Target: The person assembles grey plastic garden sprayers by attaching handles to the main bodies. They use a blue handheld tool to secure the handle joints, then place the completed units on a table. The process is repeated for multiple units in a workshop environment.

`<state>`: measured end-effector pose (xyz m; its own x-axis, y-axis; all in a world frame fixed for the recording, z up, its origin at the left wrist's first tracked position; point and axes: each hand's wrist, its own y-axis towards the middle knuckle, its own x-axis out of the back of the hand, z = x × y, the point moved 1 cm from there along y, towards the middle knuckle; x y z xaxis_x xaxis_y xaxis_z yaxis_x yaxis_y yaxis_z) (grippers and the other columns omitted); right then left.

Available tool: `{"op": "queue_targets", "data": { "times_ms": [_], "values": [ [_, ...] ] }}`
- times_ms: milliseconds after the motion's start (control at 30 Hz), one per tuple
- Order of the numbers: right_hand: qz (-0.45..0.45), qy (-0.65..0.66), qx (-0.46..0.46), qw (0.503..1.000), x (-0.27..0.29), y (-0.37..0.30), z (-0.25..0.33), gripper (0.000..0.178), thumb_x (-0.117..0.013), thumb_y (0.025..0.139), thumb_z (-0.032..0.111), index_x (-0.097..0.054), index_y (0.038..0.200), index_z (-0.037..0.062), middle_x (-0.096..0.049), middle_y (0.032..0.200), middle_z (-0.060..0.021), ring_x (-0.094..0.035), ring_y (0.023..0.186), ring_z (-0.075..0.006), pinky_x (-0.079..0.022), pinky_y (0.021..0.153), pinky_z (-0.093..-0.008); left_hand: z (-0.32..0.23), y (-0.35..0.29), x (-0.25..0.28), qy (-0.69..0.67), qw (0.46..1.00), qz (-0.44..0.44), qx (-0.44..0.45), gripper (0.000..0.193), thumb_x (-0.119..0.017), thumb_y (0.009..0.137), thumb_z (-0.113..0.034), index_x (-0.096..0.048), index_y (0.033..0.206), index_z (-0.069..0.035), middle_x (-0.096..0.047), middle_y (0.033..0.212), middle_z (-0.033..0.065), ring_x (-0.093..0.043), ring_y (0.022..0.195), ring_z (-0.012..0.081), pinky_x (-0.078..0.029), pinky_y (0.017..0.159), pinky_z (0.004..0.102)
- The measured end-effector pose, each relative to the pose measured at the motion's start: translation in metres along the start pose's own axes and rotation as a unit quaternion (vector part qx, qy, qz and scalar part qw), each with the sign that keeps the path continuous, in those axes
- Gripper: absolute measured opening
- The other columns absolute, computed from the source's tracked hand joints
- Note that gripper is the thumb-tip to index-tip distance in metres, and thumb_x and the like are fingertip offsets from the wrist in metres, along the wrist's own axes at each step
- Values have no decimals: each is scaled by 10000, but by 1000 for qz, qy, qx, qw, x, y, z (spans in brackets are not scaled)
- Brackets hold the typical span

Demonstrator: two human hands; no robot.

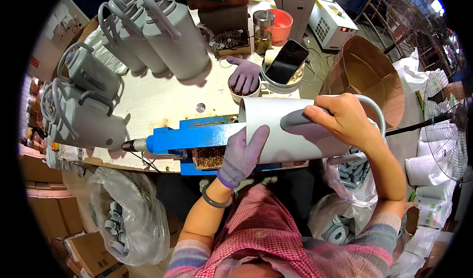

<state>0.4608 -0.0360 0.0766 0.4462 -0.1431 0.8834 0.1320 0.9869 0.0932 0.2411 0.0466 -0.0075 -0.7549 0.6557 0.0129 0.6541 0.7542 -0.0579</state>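
checked apron (261,236) nearest; smooth pale-grey cylinder (290,146), right hand (345,119) gripping its handle (294,120), left hand (244,154) its rim (242,111).

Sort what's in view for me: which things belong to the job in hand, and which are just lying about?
Likely part of the job:
- grey jug, on its side between the left hand and right hand
- blue machine at its end
- small brass-coloured parts

Probably just lying about:
- phone
- loose purple glove
- red tub
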Motion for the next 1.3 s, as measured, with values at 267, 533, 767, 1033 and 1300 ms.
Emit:
{"op": "queue_targets", "data": {
  "times_ms": [267,533,767,1033,1300],
  "values": [
    [8,-67,6,998,0,5,10,516,-569,937,483,-613,690,32,-555,557,-195,-574,560,-405,-444,539,-472,-4,3,8,0,997,67,44,357,-520,1021,-252,-600,1206,42,-708,1038,152,-676,925,202,-526,836,340],
    [67,-87,43,993,5,9,8,496,-541,956,473,-572,726,35,-556,576,-188,-574,563,-395,-449,550,-467,0,3,7,40,997,63,18,350,-502,1022,-267,-618,1165,31,-699,987,160,-674,880,217,-531,780,357],
    [76,-97,38,992,7,7,18,430,-568,952,418,-586,755,36,-565,611,-165,-576,567,-368,-448,554,-441,37,1,9,180,953,15,-244,307,-597,979,-217,-624,1167,24,-695,1001,199,-686,896,282,-543,795,387],
    [60,29,-56,996,11,9,31,395,-509,1002,291,-560,729,10,-501,546,-45,-478,503,-152,-384,495,-323,24,0,12,261,927,7,-270,304,-541,1008,-197,-599,1200,31,-675,1070,153,-665,921,206,-532,826,333],
    [76,-32,-37,996,7,12,34,365,-579,956,341,-621,786,21,-554,643,-200,-544,573,-392,-435,542,-428,24,4,8,-81,996,47,-4,439,-527,1007,-360,-603,1151,48,-697,967,209,-700,900,312,-530,797,395]
  ]
}}
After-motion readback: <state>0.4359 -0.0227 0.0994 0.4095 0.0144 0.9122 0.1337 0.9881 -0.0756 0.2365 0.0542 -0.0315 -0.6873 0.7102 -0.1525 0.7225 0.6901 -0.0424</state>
